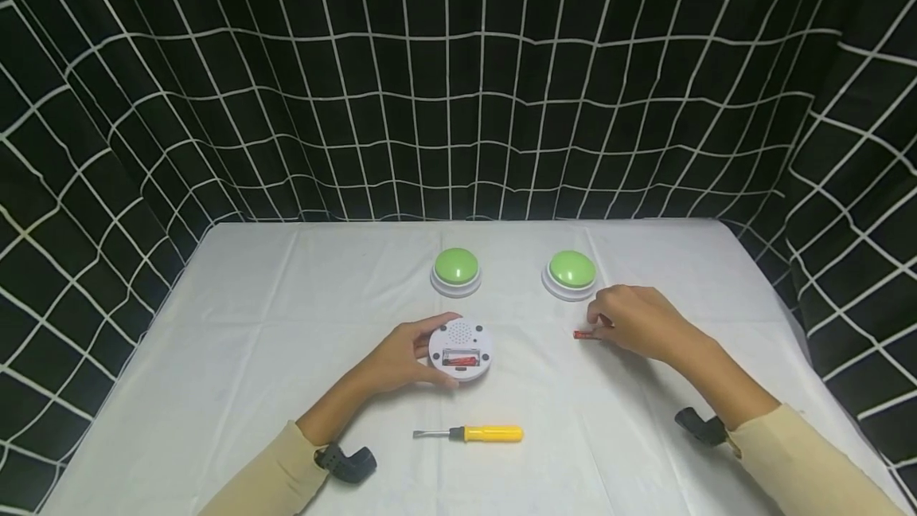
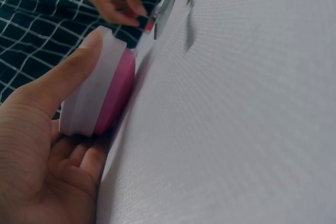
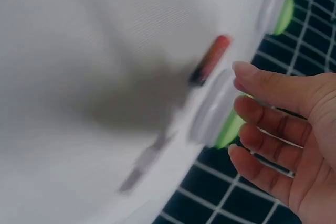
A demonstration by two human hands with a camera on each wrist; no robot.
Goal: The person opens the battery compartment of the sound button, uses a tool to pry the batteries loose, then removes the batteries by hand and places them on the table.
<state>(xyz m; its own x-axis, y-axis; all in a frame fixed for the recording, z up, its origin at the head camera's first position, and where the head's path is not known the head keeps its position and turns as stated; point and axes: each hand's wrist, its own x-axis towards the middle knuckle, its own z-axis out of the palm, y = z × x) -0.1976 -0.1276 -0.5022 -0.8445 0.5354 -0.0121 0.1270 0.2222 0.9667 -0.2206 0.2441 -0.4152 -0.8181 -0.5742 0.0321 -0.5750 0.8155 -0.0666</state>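
Observation:
My left hand point(image 1: 401, 355) grips a round white push button point(image 1: 459, 341) by its edge, thumb on the near side and fingers on the far side. Its underside faces up, with speaker holes and an uncovered battery compartment holding one red battery point(image 1: 461, 361). The pink dome point(image 2: 116, 90) points down to the cloth in the left wrist view. My right hand point(image 1: 637, 323) hovers by another red battery point(image 1: 583, 334) on the table, fingers loosely bent. In the right wrist view, the fingertips point(image 3: 242, 72) are apart from this battery point(image 3: 211, 59).
Two green-domed push buttons point(image 1: 456, 267) point(image 1: 571, 271) stand dome up toward the back. A yellow-handled screwdriver point(image 1: 493, 433) lies in front on the white cloth point(image 1: 308, 285). Beyond the far edge hangs a black grid curtain point(image 1: 466, 70). A small grey-white piece point(image 3: 143, 163) lies near the right hand.

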